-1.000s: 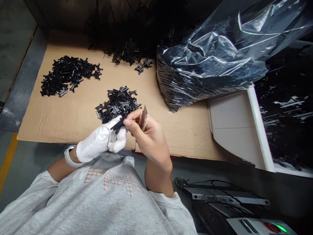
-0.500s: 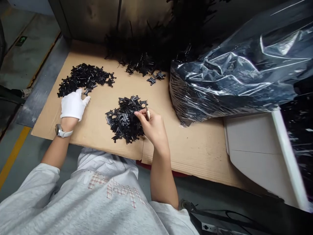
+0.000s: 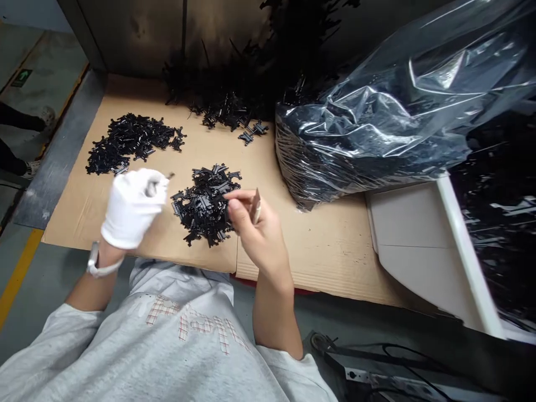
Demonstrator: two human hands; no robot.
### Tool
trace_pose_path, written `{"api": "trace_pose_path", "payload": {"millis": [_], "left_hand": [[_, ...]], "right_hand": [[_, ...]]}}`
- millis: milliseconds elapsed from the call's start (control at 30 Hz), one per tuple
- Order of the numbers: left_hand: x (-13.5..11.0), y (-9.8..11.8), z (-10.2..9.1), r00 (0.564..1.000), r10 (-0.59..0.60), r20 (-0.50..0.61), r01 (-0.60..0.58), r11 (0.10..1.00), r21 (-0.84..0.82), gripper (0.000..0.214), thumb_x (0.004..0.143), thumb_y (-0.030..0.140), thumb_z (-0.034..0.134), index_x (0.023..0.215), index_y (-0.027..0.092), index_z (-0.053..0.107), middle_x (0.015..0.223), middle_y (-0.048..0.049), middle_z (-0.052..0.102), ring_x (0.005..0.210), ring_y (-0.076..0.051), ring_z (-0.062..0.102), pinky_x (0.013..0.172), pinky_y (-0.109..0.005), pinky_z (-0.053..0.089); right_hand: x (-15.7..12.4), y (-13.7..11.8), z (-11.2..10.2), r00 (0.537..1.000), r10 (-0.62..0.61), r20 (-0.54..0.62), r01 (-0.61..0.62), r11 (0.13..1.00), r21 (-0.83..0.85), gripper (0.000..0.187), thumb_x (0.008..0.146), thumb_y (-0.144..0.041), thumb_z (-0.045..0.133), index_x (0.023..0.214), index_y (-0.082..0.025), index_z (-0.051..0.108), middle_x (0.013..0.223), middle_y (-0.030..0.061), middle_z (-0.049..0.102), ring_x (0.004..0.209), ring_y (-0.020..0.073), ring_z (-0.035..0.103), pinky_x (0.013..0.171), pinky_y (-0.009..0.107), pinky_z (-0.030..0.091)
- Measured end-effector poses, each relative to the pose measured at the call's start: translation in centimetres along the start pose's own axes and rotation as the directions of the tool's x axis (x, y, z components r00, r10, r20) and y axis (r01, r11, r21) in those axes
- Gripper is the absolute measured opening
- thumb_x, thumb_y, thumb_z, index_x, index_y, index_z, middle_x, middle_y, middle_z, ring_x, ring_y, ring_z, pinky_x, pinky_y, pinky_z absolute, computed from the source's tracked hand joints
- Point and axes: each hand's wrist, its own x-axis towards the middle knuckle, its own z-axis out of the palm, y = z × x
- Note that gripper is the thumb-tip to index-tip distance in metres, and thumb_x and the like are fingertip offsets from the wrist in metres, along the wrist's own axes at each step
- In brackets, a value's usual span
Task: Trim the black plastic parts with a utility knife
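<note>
- One gloved left hand (image 3: 133,207) is raised clear of the board, its fingers curled together; a small dark piece (image 3: 170,175) shows at the fingertips, but blur hides whether they grip it. A white watch (image 3: 94,263) sits on that wrist.
- The bare right hand (image 3: 255,231) keeps a flat tan strip (image 3: 255,205) clamped in its fingers, leaving thumb and forefinger nearly together and free at the edge of the pile.
- That pile of black plastic parts (image 3: 205,206) lies between the hands on a cardboard sheet (image 3: 318,251), within easy reach of both.
- Beyond lie a second pile (image 3: 129,142), a dark heap (image 3: 226,111), and a bulging plastic bag (image 3: 368,134).
</note>
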Motion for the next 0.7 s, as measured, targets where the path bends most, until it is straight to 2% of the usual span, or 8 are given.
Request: {"api": "trace_pose_path", "payload": {"millis": [100,167,267,333,400,467,533,700], "left_hand": [[-1.9,2.6,-0.1,0.935,0.328,-0.132,-0.338,0.940,-0.054,0.020,0.089,0.035,0.065,0.074,0.023,0.071,0.058,-0.0033,0.060,0.061,-0.020,0.055,0.065,-0.036,0.037],[-2.7,3.7,-0.1,0.917,0.379,-0.128,-0.399,0.888,-0.228,0.011,0.085,0.034,0.072,0.079,0.025,0.073,0.061,-0.0029,0.063,0.063,-0.020,0.058,0.065,-0.036,0.036],[-3.5,4.5,0.0,0.989,0.124,-0.077,-0.143,0.729,-0.669,0.017,0.085,0.043,0.074,0.088,0.026,0.073,0.068,-0.0013,0.067,0.065,-0.017,0.059,0.068,-0.035,0.042],[-3.7,5.0,-0.1,0.994,-0.080,0.075,0.105,0.514,-0.852,0.033,0.093,0.056,0.061,0.097,0.025,0.070,0.072,-0.0008,0.067,0.062,-0.015,0.058,0.064,-0.032,0.045],[-3.5,5.5,-0.2,0.899,-0.086,0.429,0.436,0.248,-0.865,0.048,0.097,0.066,0.046,0.093,0.022,0.066,0.066,-0.0002,0.062,0.054,-0.013,0.053,0.052,-0.029,0.042],[-2.9,6.0,-0.4,0.674,0.108,0.731,0.730,0.052,-0.681,0.054,0.090,0.074,0.051,0.078,0.022,0.061,0.057,0.0004,0.055,0.047,-0.012,0.048,0.043,-0.028,0.036],[-2.3,6.7,-0.8,0.517,0.246,0.820,0.848,-0.013,-0.530,0.053,0.084,0.073,0.061,0.067,0.023,0.055,0.050,0.0023,0.047,0.042,-0.011,0.041,0.039,-0.028,0.032],[-2.2,8.1,-1.8,0.463,0.400,0.791,0.885,-0.156,-0.439,0.061,0.089,0.061,0.061,0.051,0.022,0.034,0.035,0.0088,0.016,0.034,-0.006,0.020,0.041,-0.026,0.025]], "right_hand": [[-0.1,-0.7,1.2,0.993,0.024,0.115,-0.048,0.978,0.205,0.036,0.091,-0.053,0.068,0.109,-0.022,0.064,0.076,-0.0028,0.060,0.063,0.0105,0.053,0.055,0.025,0.042],[-0.2,-0.9,1.4,0.988,0.024,0.152,-0.067,0.956,0.284,0.028,0.090,-0.047,0.071,0.102,-0.022,0.066,0.079,-0.0016,0.064,0.069,0.0112,0.059,0.059,0.026,0.048],[-0.7,-1.3,0.9,0.996,-0.005,0.086,-0.024,0.942,0.334,0.019,0.090,-0.039,0.072,0.098,-0.023,0.066,0.082,-0.0012,0.067,0.072,0.0116,0.066,0.065,0.027,0.054],[-1.3,-1.5,0.5,0.999,-0.048,0.009,0.043,0.954,0.298,0.017,0.091,-0.034,0.072,0.103,-0.025,0.065,0.086,-0.0008,0.069,0.075,0.0122,0.069,0.067,0.026,0.056],[-1.8,-1.7,0.2,0.993,-0.115,-0.011,0.115,0.970,0.213,0.015,0.092,-0.030,0.071,0.105,-0.025,0.065,0.091,0.0004,0.072,0.080,0.0133,0.071,0.069,0.026,0.058],[-2.1,-1.8,0.0,0.981,-0.194,0.014,0.191,0.974,0.121,0.010,0.094,-0.028,0.069,0.104,-0.025,0.067,0.095,0.0012,0.073,0.082,0.0132,0.071,0.068,0.026,0.058],[-2.3,-1.7,0.0,0.958,-0.284,0.046,0.282,0.958,0.049,0.008,0.096,-0.024,0.066,0.103,-0.025,0.068,0.096,0.0009,0.074,0.081,0.0122,0.071,0.068,0.025,0.058],[-2.4,-1.6,-0.4,0.895,-0.442,0.064,0.446,0.893,-0.064,0.011,0.097,-0.018,0.063,0.105,-0.025,0.067,0.097,0.0013,0.074,0.085,0.0136,0.071,0.071,0.027,0.059]]}}
